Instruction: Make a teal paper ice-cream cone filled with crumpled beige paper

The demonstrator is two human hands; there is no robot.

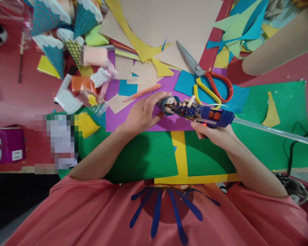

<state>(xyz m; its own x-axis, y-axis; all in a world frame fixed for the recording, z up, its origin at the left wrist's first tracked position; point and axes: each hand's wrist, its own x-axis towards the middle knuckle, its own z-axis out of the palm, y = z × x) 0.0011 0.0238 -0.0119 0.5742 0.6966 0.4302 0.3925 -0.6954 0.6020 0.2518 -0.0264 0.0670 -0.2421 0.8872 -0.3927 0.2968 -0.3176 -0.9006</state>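
My right hand (213, 131) is wrapped round the grip of a blue hot glue gun (195, 111), its nozzle end crusted with old glue. A long clear glue stick (269, 129) sticks out of the gun's back end. My left hand (145, 111) is closed on a small blue-and-whitish piece (166, 104), whose shape is partly hidden. The gun's tip is at this piece; whether they touch, I cannot tell. Just beyond the gun lie large scissors (197, 70) with one red and one yellow handle. An orange pen (142, 93) rests beyond my left hand.
Blue paper cones with white tops (50, 17) lie at the far left. Bagged clay packs (94, 56) are nearer. Purple paper (123, 119) and green sheets (149, 150) cover the table. A cardboard tube (277, 44) and paper scraps (233, 27) lie at the far right.
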